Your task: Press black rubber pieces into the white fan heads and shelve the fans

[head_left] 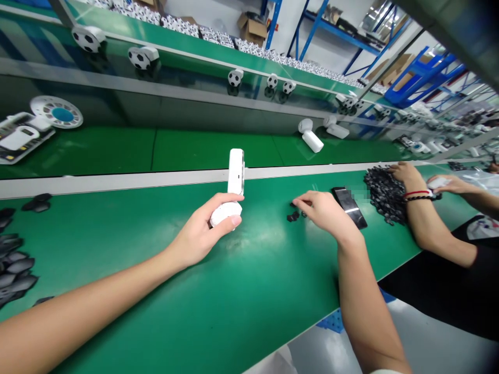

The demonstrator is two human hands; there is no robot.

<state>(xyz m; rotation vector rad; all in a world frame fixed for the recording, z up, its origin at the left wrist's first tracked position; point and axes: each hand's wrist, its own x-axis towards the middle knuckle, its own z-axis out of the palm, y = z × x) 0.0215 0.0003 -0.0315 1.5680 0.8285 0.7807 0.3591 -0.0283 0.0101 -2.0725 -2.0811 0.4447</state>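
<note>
A white plastic device [236,174] with a flat rectangular body and a rounded end is gripped in my left hand [198,228]. Its rectangular part points away from me, and my thumb and fingers close around the rounded end. To the right, my right hand [322,210] is low over the green table, thumb and forefinger pinched at a small black part [293,204]. A few more loose black pieces [293,216] lie just beneath its fingertips. What the other fingers of that hand do is partly hidden.
A black phone [350,206] lies right of my right hand. Beyond it, a co-worker's hand [409,176] is at a heap of black parts [384,195]. Dark oval pieces [17,267] lie at left. White devices [312,139] sit on the green conveyor [195,148], football-patterned ones [142,57] above.
</note>
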